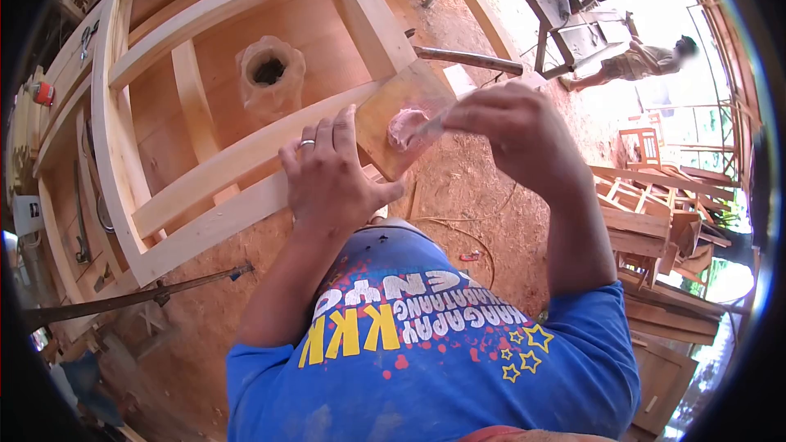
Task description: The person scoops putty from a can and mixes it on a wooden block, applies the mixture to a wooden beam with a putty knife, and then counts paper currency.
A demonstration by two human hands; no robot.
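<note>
A small square wooden board (377, 127) lies at the corner of a pale timber frame (270, 129), with a mound of pink paste (403, 126) on it. My left hand (332, 172), a ring on one finger, rests beside the board with its fingers stretched out over the frame. Its index finger and thumb lie along the board's near edges. In my right hand (509, 127) is a thin translucent spreader (432, 129), pinched between the fingers. The spreader's blade meets the paste and is blurred.
A plastic-wrapped round container with a dark opening (270, 69) stands inside the frame. A bar clamp (164, 290) runs past its near corner. Sawdust and a cord (471, 233) cover the floor. Timber pieces (639, 229) are stacked at right; another person (643, 61) is beyond.
</note>
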